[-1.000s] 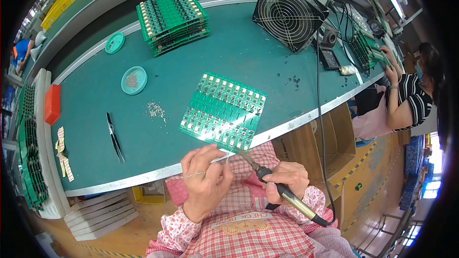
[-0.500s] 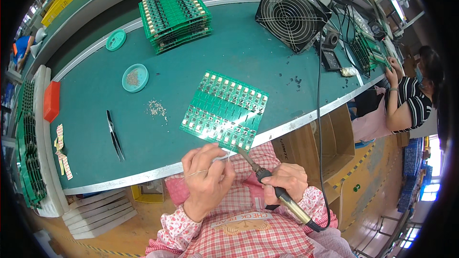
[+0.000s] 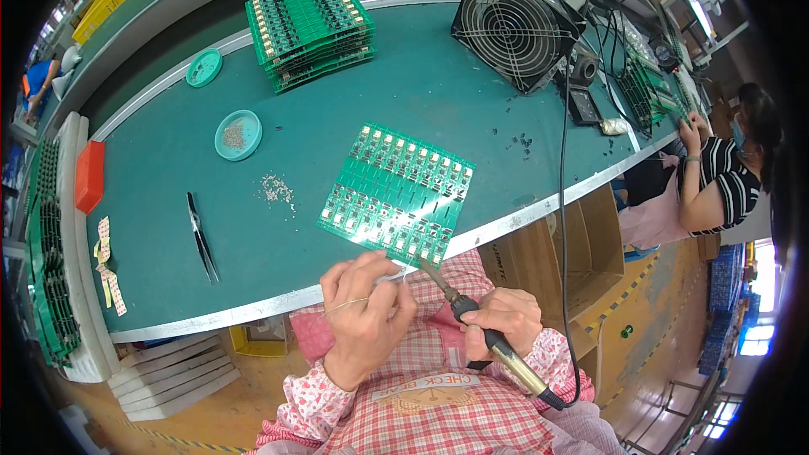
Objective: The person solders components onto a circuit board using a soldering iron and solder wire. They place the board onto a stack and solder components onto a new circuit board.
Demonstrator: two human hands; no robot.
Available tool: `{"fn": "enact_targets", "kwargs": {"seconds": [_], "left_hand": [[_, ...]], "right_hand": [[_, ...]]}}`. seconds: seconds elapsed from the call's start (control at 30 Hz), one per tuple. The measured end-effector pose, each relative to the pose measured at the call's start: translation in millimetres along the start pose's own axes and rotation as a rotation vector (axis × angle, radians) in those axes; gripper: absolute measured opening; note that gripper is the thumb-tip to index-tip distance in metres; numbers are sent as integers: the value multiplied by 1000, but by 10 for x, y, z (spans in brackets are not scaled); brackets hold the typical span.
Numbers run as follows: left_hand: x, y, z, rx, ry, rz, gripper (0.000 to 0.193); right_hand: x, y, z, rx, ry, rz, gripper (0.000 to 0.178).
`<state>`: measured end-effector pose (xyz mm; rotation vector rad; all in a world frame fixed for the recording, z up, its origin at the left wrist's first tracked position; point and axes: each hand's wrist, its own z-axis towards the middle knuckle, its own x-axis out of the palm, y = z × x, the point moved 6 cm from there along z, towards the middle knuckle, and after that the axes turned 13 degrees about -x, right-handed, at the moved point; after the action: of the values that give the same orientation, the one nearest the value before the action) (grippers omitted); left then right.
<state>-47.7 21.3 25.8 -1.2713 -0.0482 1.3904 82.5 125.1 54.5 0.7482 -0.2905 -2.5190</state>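
Note:
A green circuit board panel (image 3: 396, 194) lies tilted at the table's front edge, with rows of small white and black parts. My right hand (image 3: 504, 320) is closed round a soldering iron (image 3: 508, 360), whose tip meets the panel's near edge. Just left of that tip, my left hand (image 3: 364, 316) pinches thin solder wire (image 3: 347, 305), its free end trailing across the fingers. The wire's end reaches the same near edge of the panel; whether it touches the iron's tip is too small to tell.
Tweezers (image 3: 200, 238), loose tiny parts (image 3: 276, 190) and a round dish (image 3: 221, 148) lie left. Stacked boards (image 3: 312, 34) and a black fan (image 3: 514, 29) stand at the back. The iron's cable (image 3: 563, 194) hangs on the right. A co-worker (image 3: 716, 177) sits far right.

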Motion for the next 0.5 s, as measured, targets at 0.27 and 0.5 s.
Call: {"fn": "enact_targets", "kwargs": {"seconds": [0.27,0.5], "left_hand": [[-1,-6,-1,3,0,8,20],[-2,9,-12,1,3,14,18]], "right_hand": [[21,-3,-13,33,24,-11,24],[39,19,21,15,101,-18,30]]}}
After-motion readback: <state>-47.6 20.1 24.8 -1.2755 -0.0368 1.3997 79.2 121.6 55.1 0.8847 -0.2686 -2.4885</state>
